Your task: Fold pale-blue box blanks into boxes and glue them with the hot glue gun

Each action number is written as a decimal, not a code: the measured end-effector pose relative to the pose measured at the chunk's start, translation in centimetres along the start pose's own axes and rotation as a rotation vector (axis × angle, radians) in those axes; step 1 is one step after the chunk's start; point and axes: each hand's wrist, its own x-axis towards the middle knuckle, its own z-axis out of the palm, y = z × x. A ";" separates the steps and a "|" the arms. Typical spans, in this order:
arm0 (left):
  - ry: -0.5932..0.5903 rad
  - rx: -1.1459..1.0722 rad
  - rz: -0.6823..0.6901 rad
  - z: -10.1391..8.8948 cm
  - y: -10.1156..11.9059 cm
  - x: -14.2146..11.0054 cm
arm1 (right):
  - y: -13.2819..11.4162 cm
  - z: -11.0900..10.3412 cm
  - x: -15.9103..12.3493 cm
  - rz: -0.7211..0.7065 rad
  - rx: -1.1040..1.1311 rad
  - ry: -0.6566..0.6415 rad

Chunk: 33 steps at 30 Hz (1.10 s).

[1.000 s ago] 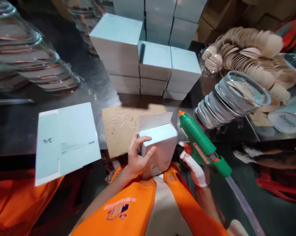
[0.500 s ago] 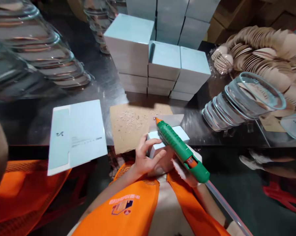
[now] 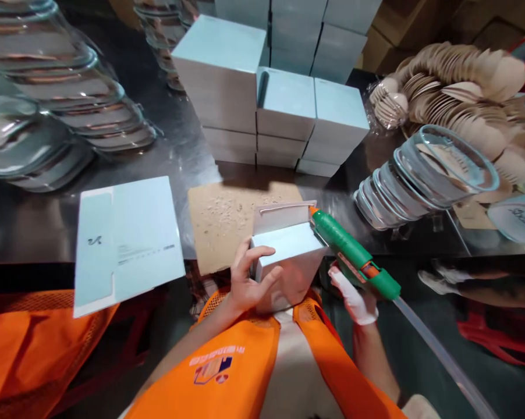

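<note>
presently, your left hand (image 3: 250,279) clasps the white box (image 3: 291,241) at the edge of the surface (image 3: 184,145); your right hand (image 3: 353,295) grips the glue gun (image 3: 345,241); glue (image 3: 286,207) lines the raised flap (image 3: 280,219), not yet folded.

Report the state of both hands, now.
Left hand: closed on the white box, fingers over its top edge.
Right hand: closed, holding the green glue gun.
</note>
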 end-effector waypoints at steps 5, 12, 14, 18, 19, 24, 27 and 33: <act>0.073 0.050 -0.016 -2.2 -1.7 -0.2 | -2.8 -0.4 3.0 0.027 0.150 0.080; 0.231 0.053 -0.049 -5.5 -3.0 0.4 | -2.6 4.1 9.6 0.356 -0.050 -0.114; 0.209 0.020 -0.058 -5.4 -2.8 0.5 | -2.4 4.3 10.7 0.358 -0.158 -0.123; 0.097 -0.031 -0.034 -4.1 -2.4 0.6 | -3.8 2.1 11.8 0.304 -0.478 -0.052; 0.074 -0.040 -0.023 -3.6 -2.3 0.6 | -4.4 1.4 11.8 0.291 -0.562 -0.025; -0.013 -0.107 -0.038 -1.9 -2.3 0.3 | -7.1 1.9 9.3 -0.075 -0.512 0.141; -0.068 -0.171 -0.043 -1.5 -2.1 0.3 | -7.5 4.9 7.8 -0.050 0.043 -0.185; -0.058 -0.343 -0.129 -0.9 -1.7 0.8 | -6.1 6.6 7.5 0.014 0.367 -0.373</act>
